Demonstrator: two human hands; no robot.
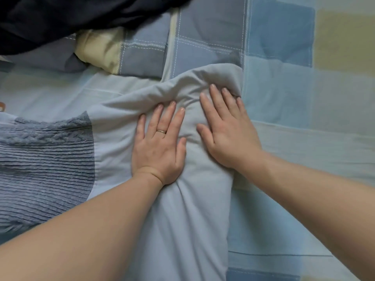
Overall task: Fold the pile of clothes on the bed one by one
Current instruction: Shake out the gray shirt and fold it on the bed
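Two of our hands press flat on a pale grey garment spread on the patchwork bed: left hand and right hand, fingers straight, slightly apart, gripping nothing. The garment's length runs away from us; its bunched far edge lies just past the right fingertips, nearer that hand

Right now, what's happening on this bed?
A person is folding laundry. Both the left hand and the right hand lie flat, fingers straight, pressing on a pale grey garment spread on the patchwork bedspread. The cloth bunches up just beyond the fingertips. A blue knitted sweater lies to the left, its edge tucked under the grey one, and a dark navy piece of clothing sits crumpled at the far left corner, not folded yet.
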